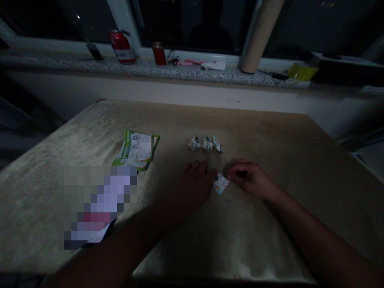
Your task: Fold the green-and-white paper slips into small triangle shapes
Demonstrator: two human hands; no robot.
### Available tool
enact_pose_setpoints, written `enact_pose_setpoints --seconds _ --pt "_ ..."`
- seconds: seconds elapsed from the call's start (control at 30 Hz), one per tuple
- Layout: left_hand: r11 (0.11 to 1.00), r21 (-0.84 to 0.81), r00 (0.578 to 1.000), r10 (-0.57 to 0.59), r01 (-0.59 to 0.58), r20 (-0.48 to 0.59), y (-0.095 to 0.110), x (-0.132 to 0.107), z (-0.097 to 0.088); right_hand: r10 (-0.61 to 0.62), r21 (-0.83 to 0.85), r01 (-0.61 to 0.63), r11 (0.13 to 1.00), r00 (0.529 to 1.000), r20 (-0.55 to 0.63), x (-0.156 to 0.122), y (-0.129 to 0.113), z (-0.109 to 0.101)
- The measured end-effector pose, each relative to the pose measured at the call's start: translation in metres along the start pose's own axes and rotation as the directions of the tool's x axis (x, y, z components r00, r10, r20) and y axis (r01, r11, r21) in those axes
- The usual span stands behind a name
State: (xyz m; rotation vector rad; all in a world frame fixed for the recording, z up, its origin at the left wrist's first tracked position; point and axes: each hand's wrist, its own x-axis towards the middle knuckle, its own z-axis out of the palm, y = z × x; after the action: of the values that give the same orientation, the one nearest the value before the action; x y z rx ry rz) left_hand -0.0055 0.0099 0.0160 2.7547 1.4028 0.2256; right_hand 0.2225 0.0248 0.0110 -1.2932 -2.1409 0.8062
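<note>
A small printed square (221,185) is kept flat on the bench (240,236), set cornerwise between the two hands. Its upper left edge is touched by the thumb side of the left hand (195,180), which is laid palm down. Its right corner is met by the fingertips of the right hand (253,178), which are curled close together; whether the corner is truly pinched by them, or whether anything is gripped by the left, cannot be told in the dim light. As a judgement, the work on the square is best done with one side pinned by light, even pressure while the opposite corner is guided slowly, since thin stock may be creased or skewed if both sides are tugged at once. The wrists are best kept low and apart, so that the three printed pieces (207,144) just beyond are not brushed.
</note>
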Motion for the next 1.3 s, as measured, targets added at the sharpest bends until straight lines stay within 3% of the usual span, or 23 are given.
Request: enact_pose_setpoints --seconds 0.2,0.33,0.57,0.73,0.8,0.93,1.3 --pt "0.999 -0.034 1.000 0.002 -0.002 0.011 -0.004 0.000 -0.002 -0.081 -0.061 0.083 0.995 0.996 0.043 0.002 -0.006 0.011" --pt "0.993 -0.114 1.000 -0.007 0.005 -0.019 -0.009 0.002 -0.001 -0.103 -0.190 0.118 0.975 0.991 0.091 0.003 -0.007 0.011" --pt "0.966 -0.190 0.981 -0.188 0.177 -0.038 -0.004 0.008 0.005 -0.069 -0.291 0.104 0.951 0.990 0.127 0.004 -0.011 0.009" --pt "0.964 -0.127 0.969 -0.223 0.235 0.103 -0.004 0.022 -0.002 -0.073 -0.308 0.108 0.945 0.990 0.124 0.004 -0.008 0.011" --pt "0.959 -0.128 0.950 -0.222 0.254 0.222 -0.006 0.027 -0.009 -0.091 -0.306 0.125 0.944 0.988 0.122 0.004 -0.006 0.012" --pt "0.939 -0.140 0.910 -0.254 0.313 0.327 -0.012 0.031 -0.018 -0.114 -0.296 0.144 0.944 0.987 0.118 0.005 -0.004 0.012" --pt "0.896 -0.220 0.877 -0.284 0.387 0.387 -0.030 0.024 -0.020 -0.113 -0.290 0.144 0.946 0.986 0.121 0.005 -0.002 0.012"
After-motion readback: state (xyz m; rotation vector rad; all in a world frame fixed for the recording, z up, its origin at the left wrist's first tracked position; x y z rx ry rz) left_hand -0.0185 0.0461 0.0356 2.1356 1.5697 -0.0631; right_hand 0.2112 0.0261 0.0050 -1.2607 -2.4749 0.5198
